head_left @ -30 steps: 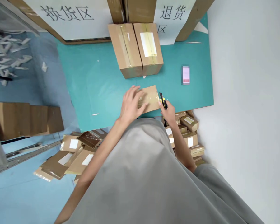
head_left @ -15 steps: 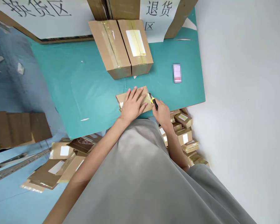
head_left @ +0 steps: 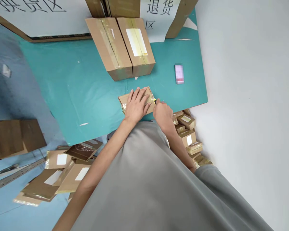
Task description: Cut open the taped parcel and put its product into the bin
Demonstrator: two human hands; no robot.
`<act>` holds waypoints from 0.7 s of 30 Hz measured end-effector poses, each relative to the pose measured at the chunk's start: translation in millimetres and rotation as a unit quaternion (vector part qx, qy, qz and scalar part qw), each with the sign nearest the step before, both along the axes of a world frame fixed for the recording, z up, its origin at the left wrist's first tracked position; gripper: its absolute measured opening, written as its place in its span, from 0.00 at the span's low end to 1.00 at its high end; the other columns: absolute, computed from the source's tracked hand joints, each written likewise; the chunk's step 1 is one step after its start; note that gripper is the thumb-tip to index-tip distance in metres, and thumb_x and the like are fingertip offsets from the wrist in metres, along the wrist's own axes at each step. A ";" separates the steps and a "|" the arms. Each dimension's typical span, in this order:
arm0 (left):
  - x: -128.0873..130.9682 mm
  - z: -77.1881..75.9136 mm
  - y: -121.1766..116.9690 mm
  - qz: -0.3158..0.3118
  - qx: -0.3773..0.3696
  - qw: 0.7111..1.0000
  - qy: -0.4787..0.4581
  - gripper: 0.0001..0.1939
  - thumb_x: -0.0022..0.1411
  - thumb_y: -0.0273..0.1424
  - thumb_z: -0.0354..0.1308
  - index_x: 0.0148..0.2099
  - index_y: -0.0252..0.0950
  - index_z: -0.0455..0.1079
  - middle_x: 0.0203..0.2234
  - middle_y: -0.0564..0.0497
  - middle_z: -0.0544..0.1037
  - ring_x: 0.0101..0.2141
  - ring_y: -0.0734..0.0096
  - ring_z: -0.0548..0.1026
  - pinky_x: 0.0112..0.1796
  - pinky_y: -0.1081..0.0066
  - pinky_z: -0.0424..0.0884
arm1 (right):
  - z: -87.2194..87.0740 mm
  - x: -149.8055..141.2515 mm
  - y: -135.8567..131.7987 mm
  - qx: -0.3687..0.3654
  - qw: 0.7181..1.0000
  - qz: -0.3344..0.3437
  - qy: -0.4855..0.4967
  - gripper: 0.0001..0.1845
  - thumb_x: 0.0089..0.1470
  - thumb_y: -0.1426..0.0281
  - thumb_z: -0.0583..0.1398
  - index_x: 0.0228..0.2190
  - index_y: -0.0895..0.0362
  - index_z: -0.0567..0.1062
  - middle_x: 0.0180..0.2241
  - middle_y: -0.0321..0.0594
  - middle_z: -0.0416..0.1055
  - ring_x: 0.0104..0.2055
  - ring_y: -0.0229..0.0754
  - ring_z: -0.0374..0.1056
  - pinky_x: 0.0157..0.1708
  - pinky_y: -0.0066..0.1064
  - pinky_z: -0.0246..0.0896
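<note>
A small taped cardboard parcel [head_left: 124, 99] lies near the front edge of the teal table [head_left: 69, 86]. My left hand [head_left: 135, 106] rests flat on top of it with the fingers spread, pressing it down. My right hand [head_left: 162, 114] is closed round a yellow and black utility knife [head_left: 155, 101], whose tip touches the parcel's right edge. Most of the knife is hidden in the fist.
Two larger taped boxes [head_left: 120, 43] stand side by side at the back of the table, under paper signs. A phone [head_left: 179, 73] lies at the right. Small parcels [head_left: 189, 136] are piled on the floor at the right, flat parcels [head_left: 62, 166] at the left.
My right hand has brought the knife leftward to the parcel's right edge and closed over it more. My left hand has settled flatter on the parcel. The camera has shifted right.
</note>
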State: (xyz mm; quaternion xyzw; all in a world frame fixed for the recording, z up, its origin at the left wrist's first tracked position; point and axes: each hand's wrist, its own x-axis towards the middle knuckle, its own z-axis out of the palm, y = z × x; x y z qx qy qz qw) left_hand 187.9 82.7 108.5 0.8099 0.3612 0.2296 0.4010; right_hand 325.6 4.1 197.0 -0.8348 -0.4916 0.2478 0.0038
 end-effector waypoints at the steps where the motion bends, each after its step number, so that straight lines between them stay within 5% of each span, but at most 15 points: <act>1: 0.4 -0.4 -0.2 0.002 0.002 1.000 0.001 0.26 0.79 0.48 0.56 0.71 0.46 0.74 0.78 0.46 0.68 0.81 0.41 0.56 0.80 0.34 0.41 | -0.5 0.3 -2.5 -0.010 1.000 0.001 -0.003 0.28 0.79 0.65 0.47 0.68 0.62 0.74 0.50 0.65 0.84 0.52 0.66 0.83 0.54 0.54 0.76; 7: -0.2 -1.7 -1.3 0.000 0.013 1.000 0.002 0.26 0.79 0.50 0.56 0.70 0.46 0.74 0.78 0.46 0.68 0.81 0.42 0.56 0.80 0.32 0.42 | 11.5 0.4 -12.5 -0.076 0.997 -0.008 -0.018 0.21 0.77 0.69 0.53 0.60 0.60 0.80 0.48 0.64 0.85 0.53 0.66 0.83 0.54 0.52 0.74; 12: -18.6 1.7 -1.3 0.000 0.037 0.999 0.019 0.28 0.80 0.51 0.53 0.73 0.46 0.72 0.79 0.43 0.67 0.81 0.43 0.57 0.80 0.36 0.45 | 19.7 12.4 -37.5 0.020 1.000 -0.013 0.017 0.22 0.77 0.63 0.55 0.62 0.56 0.80 0.43 0.57 0.86 0.48 0.64 0.83 0.53 0.48 0.73; 15: -47.2 2.8 -3.2 0.011 0.049 0.998 0.030 0.30 0.80 0.51 0.53 0.76 0.46 0.70 0.79 0.42 0.67 0.81 0.44 0.58 0.80 0.36 0.47 | -9.9 31.7 -43.5 0.107 0.989 -0.080 0.067 0.20 0.76 0.56 0.57 0.50 0.56 0.83 0.40 0.54 0.86 0.44 0.60 0.83 0.50 0.44 0.74; 17: -72.8 2.8 -7.2 0.025 0.051 0.998 0.041 0.30 0.80 0.51 0.53 0.75 0.47 0.71 0.78 0.42 0.67 0.81 0.44 0.57 0.79 0.34 0.49 | -45.9 42.3 -35.8 0.114 0.973 -0.138 0.145 0.22 0.74 0.51 0.60 0.38 0.55 0.81 0.33 0.49 0.84 0.36 0.53 0.82 0.43 0.38 0.75; 21: -127.4 2.0 -23.2 0.080 0.054 0.993 0.074 0.29 0.80 0.51 0.51 0.75 0.48 0.72 0.78 0.40 0.67 0.81 0.42 0.56 0.77 0.32 0.54 | -118.4 39.5 -4.3 0.112 0.927 -0.209 0.291 0.22 0.70 0.50 0.63 0.32 0.54 0.74 0.27 0.39 0.79 0.28 0.43 0.76 0.31 0.30 0.71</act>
